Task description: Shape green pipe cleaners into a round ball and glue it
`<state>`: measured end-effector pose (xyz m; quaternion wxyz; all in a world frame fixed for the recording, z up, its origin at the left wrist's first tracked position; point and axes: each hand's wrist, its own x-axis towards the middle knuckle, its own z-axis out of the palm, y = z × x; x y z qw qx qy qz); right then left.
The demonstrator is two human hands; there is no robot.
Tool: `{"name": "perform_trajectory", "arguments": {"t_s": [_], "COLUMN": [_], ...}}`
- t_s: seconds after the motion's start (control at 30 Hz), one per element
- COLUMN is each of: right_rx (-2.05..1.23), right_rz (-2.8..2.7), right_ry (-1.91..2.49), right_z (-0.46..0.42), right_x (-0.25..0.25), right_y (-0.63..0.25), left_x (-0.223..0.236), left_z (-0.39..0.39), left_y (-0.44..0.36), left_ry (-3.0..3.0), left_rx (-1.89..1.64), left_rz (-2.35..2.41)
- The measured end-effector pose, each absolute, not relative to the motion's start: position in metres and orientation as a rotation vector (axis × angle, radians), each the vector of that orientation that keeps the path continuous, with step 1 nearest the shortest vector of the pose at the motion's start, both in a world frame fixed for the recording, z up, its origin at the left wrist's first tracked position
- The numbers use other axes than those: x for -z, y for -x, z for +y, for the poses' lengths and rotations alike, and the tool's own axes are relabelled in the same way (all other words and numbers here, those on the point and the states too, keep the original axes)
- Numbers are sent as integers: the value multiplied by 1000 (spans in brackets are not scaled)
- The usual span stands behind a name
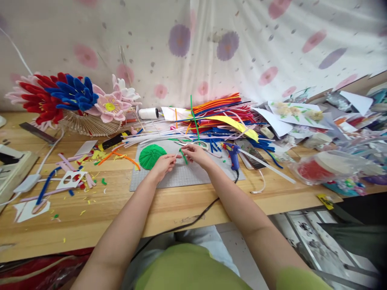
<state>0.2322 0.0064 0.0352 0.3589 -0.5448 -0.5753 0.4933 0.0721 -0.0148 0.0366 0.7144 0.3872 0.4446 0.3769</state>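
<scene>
Above the grey cutting mat point(193, 180), my left hand point(165, 165) is closed, its fingertips pinching a thin pale strand too small to name. Close by on the right, my right hand point(195, 155) pinches a short piece of green pipe cleaner point(183, 156). The two sets of fingertips nearly meet. A round, ribbed green pad point(151, 156) of fuzzy material lies just left of my left hand. Scissors point(202, 143) rest behind my right hand, partly hidden by it. To the right, a blue glue gun point(233, 155) holds a long pale glue stick.
Bundles of coloured pipe cleaners point(217, 106) lie along the back. Fuzzy flowers point(75, 94) stand at the back left, with scraps point(72, 180) in front. Packets and plastic bags point(320, 165) crowd the right. The glue gun's black cord point(193, 221) crosses the table's front edge.
</scene>
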Motion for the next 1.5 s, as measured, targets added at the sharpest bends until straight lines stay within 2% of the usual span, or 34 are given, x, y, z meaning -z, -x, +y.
{"name": "perform_trajectory", "arguments": {"t_s": [0.13, 0.3, 0.43, 0.83, 1.07, 1.5], "right_rx": [-1349, -1264, -1258, -1694, -1551, -1343], "right_rz": [-1218, -1079, -971, -922, -937, -969], "right_ry": [1150, 1179, 1172, 985, 1042, 1096], "right_z": [8, 17, 22, 23, 27, 31], "right_x": [-30, -26, -28, -26, -29, -19], "right_y": [-219, -205, -200, -209, -208, -199], "left_x": [-38, -34, -36, -31, -34, -35], "left_z": [-19, -16, -14, -13, -10, -7], "left_y": [-71, -69, -67, -71, -71, -66], "left_ry": [-853, -889, -744, -945, -1155, -1115], "left_rx": [-807, -919, -879, -999, -1014, -912], "left_rz": [977, 1087, 1030, 1198, 1282, 1327]}}
